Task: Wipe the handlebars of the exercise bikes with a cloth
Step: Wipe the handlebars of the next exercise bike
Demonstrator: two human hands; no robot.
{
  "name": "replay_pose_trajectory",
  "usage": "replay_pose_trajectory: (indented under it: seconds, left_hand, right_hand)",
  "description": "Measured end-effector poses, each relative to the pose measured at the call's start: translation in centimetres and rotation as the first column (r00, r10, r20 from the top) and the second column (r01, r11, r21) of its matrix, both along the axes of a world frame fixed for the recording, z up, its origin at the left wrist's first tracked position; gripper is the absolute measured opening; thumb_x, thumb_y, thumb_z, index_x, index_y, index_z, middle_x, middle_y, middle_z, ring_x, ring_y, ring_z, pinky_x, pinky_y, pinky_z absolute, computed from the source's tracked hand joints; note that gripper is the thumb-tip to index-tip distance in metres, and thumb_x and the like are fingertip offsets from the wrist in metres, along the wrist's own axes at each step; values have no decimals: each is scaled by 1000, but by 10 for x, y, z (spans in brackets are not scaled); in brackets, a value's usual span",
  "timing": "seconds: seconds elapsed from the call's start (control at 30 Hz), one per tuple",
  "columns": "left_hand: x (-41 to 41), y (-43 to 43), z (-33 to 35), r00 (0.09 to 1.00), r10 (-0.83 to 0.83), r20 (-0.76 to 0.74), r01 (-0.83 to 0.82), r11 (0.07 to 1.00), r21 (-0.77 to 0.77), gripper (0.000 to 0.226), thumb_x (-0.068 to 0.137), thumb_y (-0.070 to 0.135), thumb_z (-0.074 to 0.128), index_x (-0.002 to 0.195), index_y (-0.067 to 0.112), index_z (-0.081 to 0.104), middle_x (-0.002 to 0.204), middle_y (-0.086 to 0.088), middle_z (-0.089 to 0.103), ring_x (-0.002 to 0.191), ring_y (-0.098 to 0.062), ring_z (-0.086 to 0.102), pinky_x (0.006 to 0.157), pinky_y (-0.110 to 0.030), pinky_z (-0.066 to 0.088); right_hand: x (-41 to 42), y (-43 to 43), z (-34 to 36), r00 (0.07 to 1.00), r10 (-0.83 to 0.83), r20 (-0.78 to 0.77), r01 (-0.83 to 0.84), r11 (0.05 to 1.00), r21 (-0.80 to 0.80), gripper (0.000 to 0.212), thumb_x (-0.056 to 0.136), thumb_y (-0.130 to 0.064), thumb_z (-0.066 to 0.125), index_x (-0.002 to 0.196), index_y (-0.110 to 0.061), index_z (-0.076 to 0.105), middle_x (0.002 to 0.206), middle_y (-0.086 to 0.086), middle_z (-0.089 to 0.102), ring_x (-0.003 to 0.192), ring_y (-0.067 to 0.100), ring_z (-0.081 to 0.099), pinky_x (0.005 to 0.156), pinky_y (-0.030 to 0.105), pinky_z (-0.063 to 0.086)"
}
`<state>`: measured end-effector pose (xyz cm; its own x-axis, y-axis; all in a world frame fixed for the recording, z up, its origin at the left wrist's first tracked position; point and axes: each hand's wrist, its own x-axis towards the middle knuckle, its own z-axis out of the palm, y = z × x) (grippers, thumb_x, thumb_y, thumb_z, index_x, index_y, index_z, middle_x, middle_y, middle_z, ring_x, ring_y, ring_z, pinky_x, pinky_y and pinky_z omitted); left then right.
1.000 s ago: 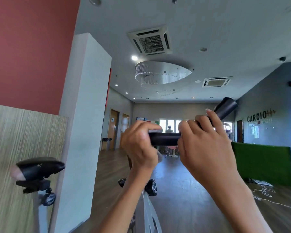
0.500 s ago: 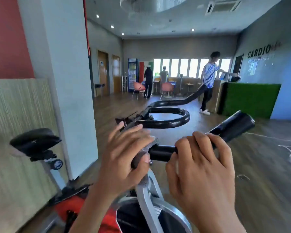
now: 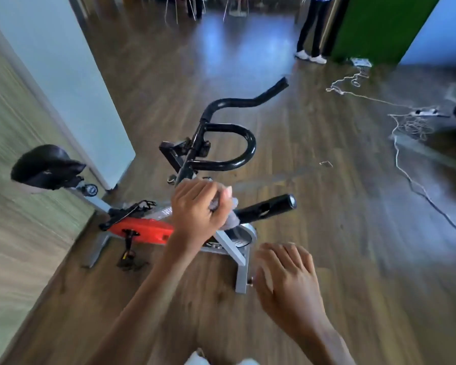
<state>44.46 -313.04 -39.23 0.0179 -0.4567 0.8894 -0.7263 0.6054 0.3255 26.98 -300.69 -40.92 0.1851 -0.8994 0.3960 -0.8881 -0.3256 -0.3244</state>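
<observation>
Centre frame, the left hand (image 3: 199,210) curls tight round a grey cloth (image 3: 231,218) wrapped on the near handlebar (image 3: 267,208). The right hand (image 3: 287,281), lower right, hangs slack and empty. Wiping appears under way; next, likely a slide toward the bar's tip. One bike (image 3: 142,229), one cloth, two hands.

1 exercise bike (image 3: 142,230) w/ 1 saddle (image 3: 46,167), 1 handlebar set (image 3: 248,143); 1 cloth (image 3: 231,219), 2 hands (image 3: 198,209) (image 3: 287,277).
</observation>
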Motion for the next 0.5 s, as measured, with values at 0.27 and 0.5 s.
replay_pose_trajectory:
  seconds: [0.27,0.5]
  left_hand:
    - [-84,104,-45,951,-298,82,250,898,361,48,100,31,44,59,11,57,55,1,54,54,-21,50,55,-35,42]
    - [-179,134,-78,961,-258,101,142,773,619,55,100,49,37,58,16,51,52,10,34,46,-14,39,49,-27,30]
  right_hand:
    - [-91,57,-19,967,-254,0,234,892,387,21,90,-36,46,90,-24,63,88,-4,66,87,25,65,72,34,49]
    - [-194,78,-28,962,-274,21,233,853,468,16,94,-32,52,102,-23,63,103,-7,66,99,18,61,77,31,42]
